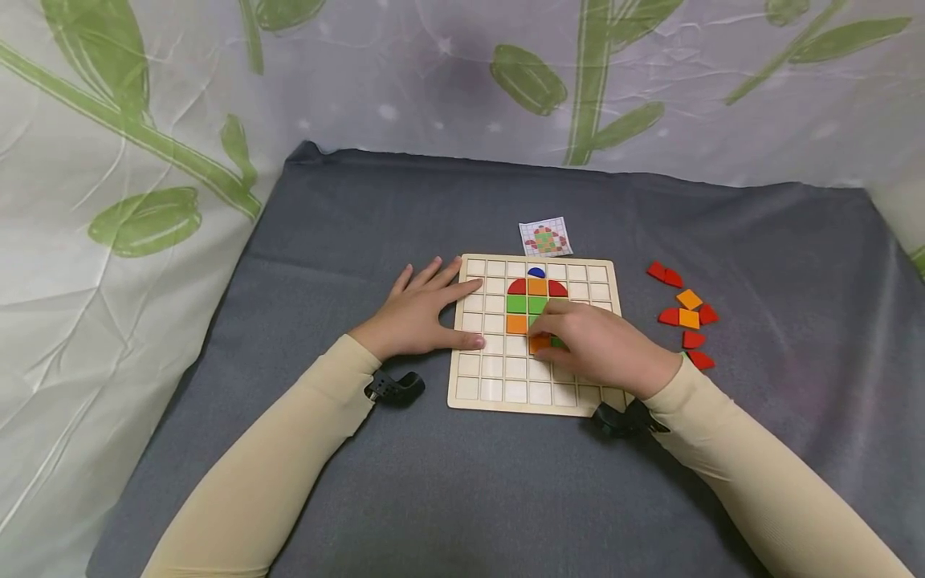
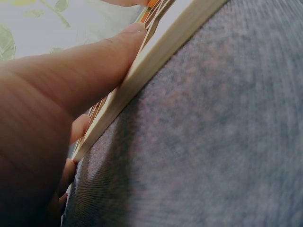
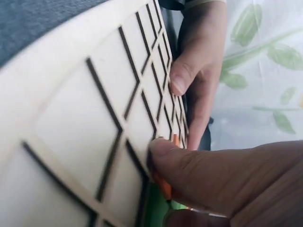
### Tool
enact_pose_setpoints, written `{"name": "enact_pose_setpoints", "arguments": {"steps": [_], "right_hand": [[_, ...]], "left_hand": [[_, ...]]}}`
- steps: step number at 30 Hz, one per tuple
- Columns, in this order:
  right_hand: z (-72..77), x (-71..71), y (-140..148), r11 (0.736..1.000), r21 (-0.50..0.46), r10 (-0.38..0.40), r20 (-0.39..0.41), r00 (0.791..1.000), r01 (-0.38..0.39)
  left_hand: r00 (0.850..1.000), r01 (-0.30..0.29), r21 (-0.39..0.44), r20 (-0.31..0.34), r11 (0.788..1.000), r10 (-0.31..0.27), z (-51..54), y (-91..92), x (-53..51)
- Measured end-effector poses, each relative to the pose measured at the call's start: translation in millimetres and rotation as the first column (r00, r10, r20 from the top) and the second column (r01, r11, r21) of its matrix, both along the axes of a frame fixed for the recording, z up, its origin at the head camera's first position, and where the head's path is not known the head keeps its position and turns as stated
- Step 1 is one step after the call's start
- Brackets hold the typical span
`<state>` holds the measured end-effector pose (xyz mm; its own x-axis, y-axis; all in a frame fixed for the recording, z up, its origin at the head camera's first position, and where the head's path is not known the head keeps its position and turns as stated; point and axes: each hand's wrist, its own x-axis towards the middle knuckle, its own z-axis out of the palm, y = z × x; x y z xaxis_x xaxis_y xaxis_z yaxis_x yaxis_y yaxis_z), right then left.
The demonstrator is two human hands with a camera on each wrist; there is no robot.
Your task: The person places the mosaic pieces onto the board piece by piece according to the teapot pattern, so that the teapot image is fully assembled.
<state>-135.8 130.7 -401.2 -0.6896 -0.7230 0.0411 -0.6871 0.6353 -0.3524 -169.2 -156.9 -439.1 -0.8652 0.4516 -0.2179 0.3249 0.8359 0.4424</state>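
Observation:
A wooden grid board (image 1: 467, 390) lies on the grey cloth, with coloured tiles in its middle squares. My left hand (image 1: 413, 321) rests at the board's left edge, fingers spread and thumb (image 2: 102, 66) lying over the rim. Over the board's centre, my right hand (image 1: 603, 341) pinches an orange square tile (image 3: 162, 186) at a grid cell, thumb and fingers bent around it. Near it sit green tiles (image 1: 516, 304), an orange tile (image 1: 516, 323), red quarter-round tiles (image 1: 516, 286) and a blue half-round tile (image 1: 536, 273). The right hand covers part of the pattern.
A small printed pattern card (image 1: 545, 238) lies just beyond the board's far edge. To the right, several loose red tiles (image 1: 699, 360) and orange tiles (image 1: 690, 299) are scattered on the cloth (image 1: 433, 498). A leaf-patterned curtain (image 1: 433, 88) hangs behind.

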Motion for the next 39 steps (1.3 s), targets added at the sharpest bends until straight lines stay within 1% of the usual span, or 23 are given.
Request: {"name": "enact_pose_setpoints", "arguments": {"steps": [3,6,9,12,17,21,25,28,30,36,39], "right_hand": [[-3.2,2.3,1.9,1.0,-0.026,0.0,-0.013,1.0,0.0],[-6.0,6.6,6.9,0.999,-0.045,-0.007,-0.047,0.999,0.005],[-7.4,12.2,16.0,0.998,-0.057,-0.026,-0.081,0.996,0.021],[-8.3,16.9,29.4,0.996,-0.078,-0.053,-0.092,0.994,0.046],[-6.2,20.1,52.6,0.99,-0.104,-0.104,-0.098,0.99,0.094],[-0.2,19.9,69.7,0.989,-0.087,-0.131,-0.096,0.987,0.123],[7.7,19.4,87.5,0.984,-0.032,-0.179,-0.044,0.983,0.177],[12.0,20.4,101.4,0.974,0.017,-0.226,0.014,0.974,0.226],[13.8,20.3,109.1,0.97,0.044,-0.242,0.043,0.969,0.24],[15.5,18.4,122.6,0.972,0.104,-0.219,0.089,0.972,0.21],[16.0,17.5,124.3,0.975,0.123,-0.2,0.131,0.971,0.184]], "left_hand": [[1.0,-0.002,-0.003,-0.004,1.0,0.002,-0.1,-0.5,0.2],[1.0,-0.003,-0.01,-0.01,1.0,0.003,-0.1,-0.6,0.4],[1.0,0.001,-0.009,-0.012,1.0,-0.001,0.3,-0.3,0.4],[1.0,0.0,-0.01,-0.014,1.0,-0.001,0.6,0.8,0.4],[1.0,-0.008,-0.011,-0.015,1.0,0.008,2.2,1.2,0.3],[1.0,-0.006,-0.007,-0.006,1.0,0.006,3.4,1.7,0.8],[1.0,-0.006,-0.009,0.003,1.0,0.006,3.4,2.0,1.4],[1.0,-0.003,-0.01,0.0,1.0,0.003,3.6,2.2,1.0],[1.0,0.0,-0.007,-0.001,1.0,0.0,4.1,2.1,1.0],[1.0,0.006,-0.008,0.0,1.0,-0.006,4.3,0.6,1.1],[1.0,0.009,-0.007,-0.003,1.0,-0.009,4.1,0.6,1.2]]}}
